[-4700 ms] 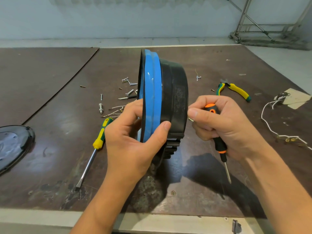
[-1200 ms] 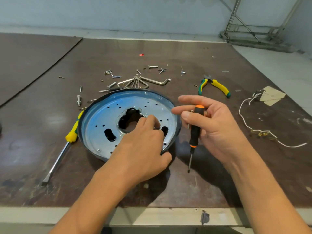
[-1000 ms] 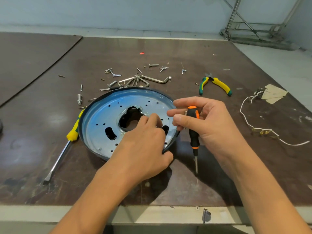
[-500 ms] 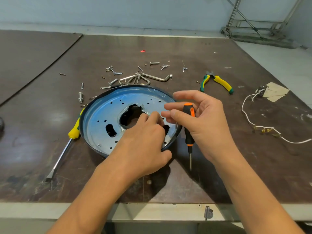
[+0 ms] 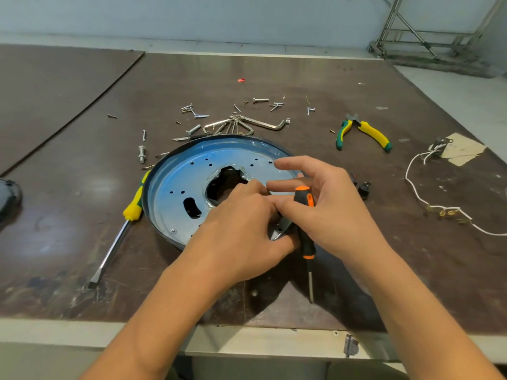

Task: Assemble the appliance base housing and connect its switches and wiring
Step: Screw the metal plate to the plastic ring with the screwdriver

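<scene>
The round base housing (image 5: 178,185) lies flat on the table, its blue-filmed metal plate facing up with a ragged centre hole. My left hand (image 5: 241,231) rests on its near right part, fingers curled at the plate near the hole. My right hand (image 5: 326,207) holds a black-and-orange screwdriver (image 5: 306,231) in the palm, tip pointing toward me, while thumb and fingers reach to the left fingertips; what they pinch is hidden. A small black switch part (image 5: 362,185) peeks out beyond the right hand. White wiring (image 5: 439,207) with brass terminals lies at the right.
A yellow-handled flat screwdriver (image 5: 129,215) lies left of the housing. Several loose screws (image 5: 192,111) and hex keys (image 5: 247,124) are scattered behind it. Yellow-green pliers (image 5: 367,133) lie at the back right. A dark round cover (image 5: 8,196) sits at the left edge.
The housing, held upright earlier, now lies flat. My right hand with the screwdriver has moved left until its fingers meet my left fingertips over the plate.
</scene>
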A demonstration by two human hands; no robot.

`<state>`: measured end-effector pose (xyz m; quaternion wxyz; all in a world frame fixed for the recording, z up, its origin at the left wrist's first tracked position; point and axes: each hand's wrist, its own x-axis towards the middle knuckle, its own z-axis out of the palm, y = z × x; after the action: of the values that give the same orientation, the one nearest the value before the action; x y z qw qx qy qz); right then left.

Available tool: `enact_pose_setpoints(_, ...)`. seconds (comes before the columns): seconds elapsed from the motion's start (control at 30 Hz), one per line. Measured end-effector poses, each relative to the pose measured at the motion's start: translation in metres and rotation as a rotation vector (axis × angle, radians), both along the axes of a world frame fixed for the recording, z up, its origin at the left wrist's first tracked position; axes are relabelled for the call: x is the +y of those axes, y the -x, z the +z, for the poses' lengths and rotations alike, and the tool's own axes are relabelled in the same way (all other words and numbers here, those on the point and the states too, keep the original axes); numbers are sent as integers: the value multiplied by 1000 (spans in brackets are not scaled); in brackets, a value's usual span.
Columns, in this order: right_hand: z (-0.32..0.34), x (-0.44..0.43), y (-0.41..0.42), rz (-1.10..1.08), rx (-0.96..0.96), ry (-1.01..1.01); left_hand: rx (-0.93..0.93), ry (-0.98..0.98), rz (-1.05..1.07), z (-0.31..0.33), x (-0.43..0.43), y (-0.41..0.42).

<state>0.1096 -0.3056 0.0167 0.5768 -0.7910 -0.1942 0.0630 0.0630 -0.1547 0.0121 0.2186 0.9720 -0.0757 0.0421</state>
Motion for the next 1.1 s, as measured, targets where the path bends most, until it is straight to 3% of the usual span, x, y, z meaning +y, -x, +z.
enact_pose_setpoints(0.3,4,-6,-3,4,-104,268,34,49,-34,-1,4,0)
enact_pose_setpoints(0.47,5,-6,-3,-18,-49,124,94,320,-45,6,12,-2)
enact_pose_setpoints(0.9,1,2,-1,-54,-144,154,-8,147,68,-1,2,-2)
enact_pose_setpoints(1.1,12,-14,-13,-153,-244,-74,-55,197,92,-1,3,0)
